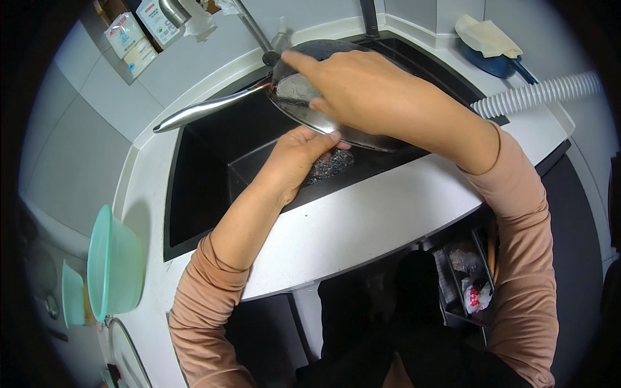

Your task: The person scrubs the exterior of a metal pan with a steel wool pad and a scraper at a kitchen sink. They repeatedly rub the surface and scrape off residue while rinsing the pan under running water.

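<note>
A metal frying pan (310, 116) is tilted over the black sink (208, 155), its long steel handle (213, 107) pointing left across the sink's edge. My left hand (303, 155) grips the near rim, thumb on top and fingers underneath. Just below those fingers is a glittering dark mesh, apparently a wire scourer (335, 165); whether the hand touches it is unclear. My right hand (356, 92) is over the pan with its index finger stretched out and blurred. Its palm is turned away, so anything under it is hidden. A grey round patch (293, 87) shows on the pan beside the fingers.
A faucet (269, 53) stands behind the pan. Right of the sink are a ribbed grey hose (538, 94) and a blue pan (490, 60) under a cloth (487, 36). Green basins (116, 266) stand at left. Below the white countertop (368, 228) hangs an open drawer (465, 291).
</note>
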`<action>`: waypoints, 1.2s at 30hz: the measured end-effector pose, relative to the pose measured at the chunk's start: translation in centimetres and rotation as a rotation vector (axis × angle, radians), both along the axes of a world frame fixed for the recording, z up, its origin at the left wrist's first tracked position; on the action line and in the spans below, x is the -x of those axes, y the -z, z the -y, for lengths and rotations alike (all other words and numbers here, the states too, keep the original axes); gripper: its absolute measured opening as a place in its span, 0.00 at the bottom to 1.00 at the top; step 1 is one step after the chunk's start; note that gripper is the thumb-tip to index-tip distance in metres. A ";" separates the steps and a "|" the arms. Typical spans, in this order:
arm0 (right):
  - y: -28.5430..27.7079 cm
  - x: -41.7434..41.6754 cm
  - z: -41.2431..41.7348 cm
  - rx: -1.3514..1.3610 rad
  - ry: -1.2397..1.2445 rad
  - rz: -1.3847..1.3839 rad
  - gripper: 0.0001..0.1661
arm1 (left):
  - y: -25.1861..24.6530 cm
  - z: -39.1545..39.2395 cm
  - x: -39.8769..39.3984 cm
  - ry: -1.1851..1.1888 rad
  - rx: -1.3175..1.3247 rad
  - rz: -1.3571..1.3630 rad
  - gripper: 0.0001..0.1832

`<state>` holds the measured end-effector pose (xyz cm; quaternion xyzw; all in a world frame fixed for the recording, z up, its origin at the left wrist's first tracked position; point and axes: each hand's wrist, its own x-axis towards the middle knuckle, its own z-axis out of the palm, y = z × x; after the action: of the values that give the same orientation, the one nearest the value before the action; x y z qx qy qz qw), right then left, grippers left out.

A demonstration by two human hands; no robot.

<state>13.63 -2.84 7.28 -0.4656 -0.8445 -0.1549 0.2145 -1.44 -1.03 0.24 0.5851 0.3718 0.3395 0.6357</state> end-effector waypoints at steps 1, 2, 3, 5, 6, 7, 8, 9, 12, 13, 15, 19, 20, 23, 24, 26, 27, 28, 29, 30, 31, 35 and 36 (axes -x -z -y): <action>-0.2 0.1 0.3 -0.004 0.026 -0.027 0.21 | -0.1 0.0 0.0 -0.002 0.011 -0.004 0.08; -0.1 0.2 0.0 -0.024 0.035 -0.020 0.20 | -0.1 0.0 0.0 -0.004 0.023 -0.009 0.08; 0.0 0.2 -0.3 -0.045 0.045 -0.015 0.19 | -0.1 0.0 0.0 -0.002 0.017 -0.014 0.08; -0.1 0.4 -0.4 -0.033 0.053 0.013 0.16 | 0.0 -0.1 0.1 0.001 0.006 -0.024 0.08; -0.2 0.5 -0.2 -0.001 0.052 0.040 0.14 | 0.0 -0.1 0.1 0.001 -0.003 -0.014 0.07; -0.4 0.6 -0.1 0.031 0.051 0.066 0.11 | 0.1 -0.1 0.0 0.001 -0.011 -0.005 0.07; -0.3 0.6 -0.1 0.011 0.048 0.053 0.11 | 0.1 -0.1 0.0 0.002 -0.019 0.005 0.07; -0.1 0.8 -0.1 -0.011 0.042 0.040 0.11 | 0.1 -0.1 0.1 0.007 -0.021 -0.003 0.07; 0.1 0.9 -0.1 -0.031 0.044 0.044 0.11 | 0.1 0.1 0.2 0.024 -0.033 -0.017 0.10; 0.1 0.9 0.0 -0.030 0.047 0.054 0.11 | 0.1 0.2 0.3 0.030 -0.042 -0.015 0.10; -0.2 0.6 0.7 -0.020 0.035 0.052 0.12 | 0.2 0.2 0.2 0.031 -0.052 0.000 0.09; -1.3 0.4 2.3 0.047 0.085 0.131 0.14 | 0.4 0.0 0.3 0.030 -0.058 0.004 0.08; -1.6 0.8 2.5 0.063 0.111 0.134 0.14 | 0.6 -0.1 0.4 0.033 -0.059 -0.007 0.08; -1.4 1.4 1.8 -0.006 0.145 0.084 0.12 | 0.6 -0.3 0.1 0.044 -0.034 -0.011 0.08; -1.4 1.7 1.6 0.005 0.151 0.091 0.13 | 0.7 -0.4 0.1 0.049 -0.039 -0.012 0.08; -1.5 2.4 1.4 0.027 0.165 0.106 0.13 | 0.9 -0.8 0.0 0.060 -0.047 -0.015 0.08; -1.6 2.5 1.7 0.046 0.176 0.102 0.13 | 1.1 -0.9 0.1 0.065 -0.065 -0.020 0.08; -1.8 2.5 2.1 0.065 0.189 0.097 0.13 | 1.3 -1.1 0.1 0.071 -0.084 -0.025 0.09; -1.9 2.4 2.5 0.083 0.201 0.093 0.14 | 1.4 -1.3 0.2 0.077 -0.103 -0.030 0.09; -1.9 2.0 2.7 0.093 0.197 0.105 0.14 | 1.5 -1.3 0.1 0.085 -0.118 -0.017 0.09; -2.0 1.6 2.9 0.102 0.193 0.117 0.14 | 1.6 -1.4 -0.1 0.094 -0.133 -0.004 0.09; -2.6 1.3 3.6 0.066 0.128 0.155 0.14 | 2.1 -1.9 -0.1 0.104 -0.159 0.007 0.09; -2.8 1.3 3.9 0.088 0.132 0.165 0.14 | 2.1 -2.0 -0.2 0.101 -0.151 -0.006 0.09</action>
<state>12.38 -6.75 10.05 -0.5149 -0.8327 -0.1694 0.1128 -1.28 0.93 -1.85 0.6505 0.3170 0.3325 0.6049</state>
